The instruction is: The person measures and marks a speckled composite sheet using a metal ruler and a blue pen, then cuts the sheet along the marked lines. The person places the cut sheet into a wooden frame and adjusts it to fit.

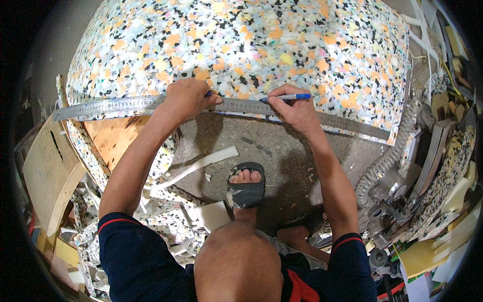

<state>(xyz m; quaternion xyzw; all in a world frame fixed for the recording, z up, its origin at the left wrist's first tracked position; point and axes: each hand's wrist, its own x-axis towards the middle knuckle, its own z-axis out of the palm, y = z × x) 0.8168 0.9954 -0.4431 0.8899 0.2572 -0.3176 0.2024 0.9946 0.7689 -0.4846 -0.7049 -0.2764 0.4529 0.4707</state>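
Your ruler point(242, 105) is a long, thin strip of steel with fine dark graduations, bowed by the wide view, bright toward its left end and darker toward its right. It lies across the near margin of a foam sheet point(241, 55), a broad slab of white, orange, black and pale blue chips, mottled all over and spreading beyond the ruler. Your left hand point(186, 100) is curled down on the ruler, left of its middle, a small blue piece point(209, 93) nipped at thumb and forefinger. Your right hand point(298, 111) pinches 1 slim blue-and-white pen point(297, 96) firmly, its tip at the ruler's far edge. On your side of the ruler, 1 bent off-white strip point(204, 164) and your dark sandal point(246, 194) are on rough grey floor point(287, 161). Past the ruler's right end runs a ribbed hose point(402, 136).
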